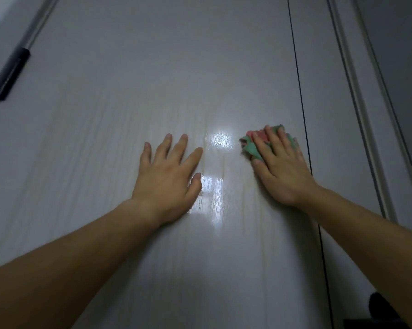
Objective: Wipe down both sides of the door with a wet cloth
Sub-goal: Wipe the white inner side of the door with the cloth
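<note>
Fingers of R hand splayed flat atop cloth on door; L hand flat, fingers apart.

The door looks smooth and glossy, a pale laminate with faint wood-grain streaks — wet sheen catching the light. The cloth is soft, crumpled fabric, green and pink — matt. The hinge looks black and matt.
</note>
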A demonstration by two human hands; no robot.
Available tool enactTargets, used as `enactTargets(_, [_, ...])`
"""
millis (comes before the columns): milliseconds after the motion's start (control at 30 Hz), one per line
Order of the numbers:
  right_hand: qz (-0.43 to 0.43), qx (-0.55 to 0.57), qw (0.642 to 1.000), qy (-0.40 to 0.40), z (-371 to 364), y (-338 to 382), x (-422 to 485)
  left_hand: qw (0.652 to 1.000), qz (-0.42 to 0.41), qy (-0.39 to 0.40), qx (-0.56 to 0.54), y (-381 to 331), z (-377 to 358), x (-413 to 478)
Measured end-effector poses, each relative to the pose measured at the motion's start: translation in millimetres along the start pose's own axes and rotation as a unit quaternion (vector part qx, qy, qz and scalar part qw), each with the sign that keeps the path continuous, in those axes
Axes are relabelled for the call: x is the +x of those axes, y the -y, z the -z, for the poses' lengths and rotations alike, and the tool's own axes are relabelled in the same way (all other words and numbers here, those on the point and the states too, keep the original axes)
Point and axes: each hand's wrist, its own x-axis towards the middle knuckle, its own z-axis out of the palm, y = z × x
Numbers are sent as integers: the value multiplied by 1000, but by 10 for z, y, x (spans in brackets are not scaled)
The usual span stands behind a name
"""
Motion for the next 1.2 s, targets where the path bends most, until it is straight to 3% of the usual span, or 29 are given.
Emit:
enactTargets(67, [-17, 7, 1000, -13, -46, 244, -10, 1000, -9, 0, -14, 36, -4, -17])
enactTargets(167, [97, 3, 995, -11, -191, 644, -146, 1000, -2, -9, -26, 182, 1, -83])
enactTargets(267, [149, 7, 989, 4, -161, 727, -7, 999, 39, -17, -16, 374, -9, -254])
enactTargets(500, [17, 8, 1000, -10, 164, 950, 1258, 998, 57, 0, -17, 605, -1, -457])
enactTargets(700, [233, -15, 972, -4, -101, 1196, 772, 999, 42, 10, 0, 656, 15, -459])
enactTargets(733, [230, -24, 973, -3, -69, 1152, 871, 999, 43, 10, 0, 661, 18, -461])
enactTargets(900, [40, -5, 999, -27, 129, 1279, 1607, 999, 36, 14, -13, 699, 24, -462])
enactTargets(1067, [238, -29, 971, 2, -56, 1490, 1339, 1000, 3, 7, -16, 847, 47, -514])
enactTargets(1133, [218, -45, 975, -3, 17, 1371, 1451, 999, -1, -4, -42, 932, 66, -539])
enactTargets(1200, [102, -35, 994, -1, 143, 1328, 1678, 999, 7, -6, -42, 1005, 58, -566])
